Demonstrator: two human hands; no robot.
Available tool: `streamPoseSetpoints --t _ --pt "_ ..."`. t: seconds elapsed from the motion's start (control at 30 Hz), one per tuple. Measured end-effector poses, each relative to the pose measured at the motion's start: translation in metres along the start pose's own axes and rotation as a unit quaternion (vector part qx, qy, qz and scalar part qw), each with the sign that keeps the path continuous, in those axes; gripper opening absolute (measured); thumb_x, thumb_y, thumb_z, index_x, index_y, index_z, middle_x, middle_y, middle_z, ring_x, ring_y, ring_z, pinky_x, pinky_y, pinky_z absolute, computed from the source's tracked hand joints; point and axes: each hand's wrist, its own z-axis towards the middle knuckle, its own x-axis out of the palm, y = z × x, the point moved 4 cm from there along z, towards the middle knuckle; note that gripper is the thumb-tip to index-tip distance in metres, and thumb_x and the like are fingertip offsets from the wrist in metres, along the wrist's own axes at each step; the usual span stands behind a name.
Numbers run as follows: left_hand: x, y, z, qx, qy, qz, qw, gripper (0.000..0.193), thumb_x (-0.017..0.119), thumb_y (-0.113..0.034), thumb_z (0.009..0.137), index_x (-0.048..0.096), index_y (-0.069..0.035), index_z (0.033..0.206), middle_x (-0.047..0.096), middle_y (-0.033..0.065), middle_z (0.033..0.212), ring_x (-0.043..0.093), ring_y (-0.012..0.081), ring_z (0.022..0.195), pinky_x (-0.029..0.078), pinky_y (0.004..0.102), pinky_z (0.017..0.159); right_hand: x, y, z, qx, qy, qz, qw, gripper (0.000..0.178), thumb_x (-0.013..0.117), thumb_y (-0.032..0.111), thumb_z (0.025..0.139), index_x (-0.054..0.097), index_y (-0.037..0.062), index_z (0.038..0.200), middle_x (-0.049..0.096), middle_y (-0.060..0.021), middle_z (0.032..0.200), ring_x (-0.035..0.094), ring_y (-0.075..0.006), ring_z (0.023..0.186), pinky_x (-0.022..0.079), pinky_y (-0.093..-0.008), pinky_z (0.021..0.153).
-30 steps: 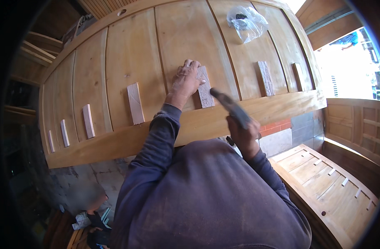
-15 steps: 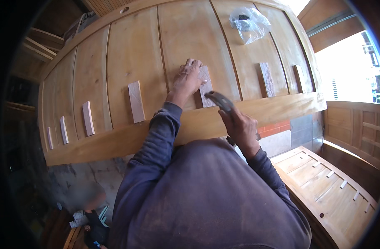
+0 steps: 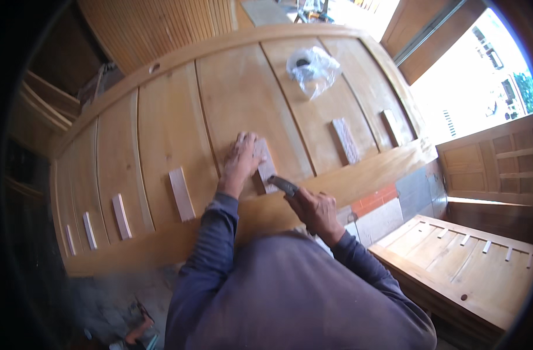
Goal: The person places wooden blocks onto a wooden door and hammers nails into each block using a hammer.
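Observation:
A large panelled wooden door (image 3: 231,105) lies flat in front of me, with several short wooden blocks along its near side. My left hand (image 3: 241,162) holds one of these blocks (image 3: 268,168) near the middle, fingers bent at its upper left edge and thumb over its face. In my right hand (image 3: 320,213) is a dark-headed hammer (image 3: 284,186), gripped close to the head. The hammer head is at the block's near end; whether they touch I cannot tell. My fist hides most of the handle.
A clear plastic bag (image 3: 314,73) with something dark in it lies on the door's far part. Another block (image 3: 345,141) sits to the right, and one more (image 3: 182,193) to the left. A second door with blocks (image 3: 453,262) stands lower right. Someone's arm (image 3: 141,326) shows lower left.
The whole view has shifted, so the door and hands appear lower and further left. Both hands keep their holds, the left on the block and the right on the hammer.

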Motion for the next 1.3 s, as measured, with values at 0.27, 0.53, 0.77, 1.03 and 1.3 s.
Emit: streamPoseSetpoints --t 0.27,0.53,0.77,1.03,1.3 --pt "0.003 -0.007 -0.004 0.015 0.001 -0.006 1.000 0.062 0.092 -0.022 0.080 0.058 -0.010 0.130 0.059 0.0149 0.135 0.061 0.0408 0.126 0.054 0.0496 0.104 -0.003 -0.002 -0.019 0.008 0.021 0.010 1.000 0.030 0.078 0.035 0.097 0.073 0.0172 0.119 0.074 -0.0057 0.082 0.073 -0.0242 0.069 0.051 -0.0366 0.057" --pt "-0.006 -0.011 -0.007 0.021 0.008 -0.025 0.999 0.064 0.092 -0.022 0.080 0.060 -0.010 0.134 0.060 0.0147 0.135 0.061 0.0395 0.128 0.053 0.0481 0.106 -0.001 -0.070 0.011 0.277 -0.021 0.265 0.923 0.043 0.070 0.049 0.103 0.071 0.0059 0.100 0.065 -0.0180 0.071 0.070 -0.0253 0.062 0.052 -0.0408 0.056" --pt "-0.003 -0.006 -0.008 0.010 0.006 -0.041 0.999 0.061 0.090 -0.021 0.081 0.065 -0.014 0.136 0.060 0.0133 0.138 0.059 0.0374 0.130 0.051 0.0474 0.109 -0.010 -0.121 0.015 0.366 0.092 0.320 0.869 0.048 0.069 0.049 0.104 0.075 0.0018 0.095 0.063 -0.0052 0.069 0.063 -0.0160 0.064 0.053 -0.0384 0.062" --pt "0.006 0.001 -0.012 0.014 -0.066 -0.034 0.997 0.062 0.092 -0.017 0.076 0.069 -0.009 0.133 0.064 0.0139 0.132 0.063 0.0380 0.124 0.051 0.0457 0.108 -0.034 -0.128 0.009 0.191 -0.067 0.080 0.976 0.039 0.074 0.043 0.099 0.076 0.0080 0.083 0.070 -0.0132 0.086 0.071 -0.0359 0.081 0.055 -0.0470 0.070" --pt "0.002 0.000 -0.021 0.017 -0.092 -0.130 0.987 0.053 0.087 -0.026 0.086 0.071 -0.011 0.134 0.067 0.0129 0.130 0.064 0.0348 0.120 0.054 0.0444 0.102 -0.038 -0.149 0.074 0.155 -0.091 0.183 0.967 0.018 0.071 0.023 0.101 0.079 0.0072 0.102 0.078 -0.0155 0.100 0.074 -0.0362 0.091 0.058 -0.0448 0.079"
